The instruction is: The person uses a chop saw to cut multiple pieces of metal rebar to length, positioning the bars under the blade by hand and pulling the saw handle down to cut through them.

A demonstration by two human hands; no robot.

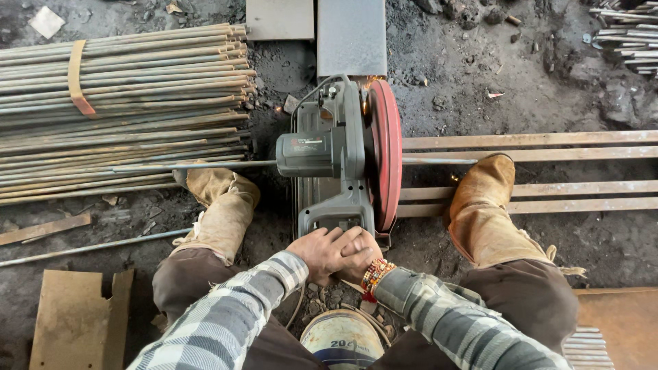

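A grey chop saw (322, 147) with a red blade guard (387, 154) stands on the dark ground in front of me. My right hand (362, 255), with a beaded bracelet at the wrist, grips the near end of the saw handle (337, 214). My left hand (317, 250) is clasped over it. A thin steel rod (199, 165) runs through the saw from left to right. My feet, in tan leather covers, rest on either side: the left foot (218, 199) on the rod, the right foot (483, 205) on flat bars. Small sparks (373, 79) glow behind the blade.
A large bundle of rods (123, 103) tied with an orange strap lies at the left. Long flat bars (548, 195) extend to the right. Two metal plates (351, 34) lie beyond the saw. Cardboard (75, 318) sits at the lower left, a round drum (343, 339) between my knees.
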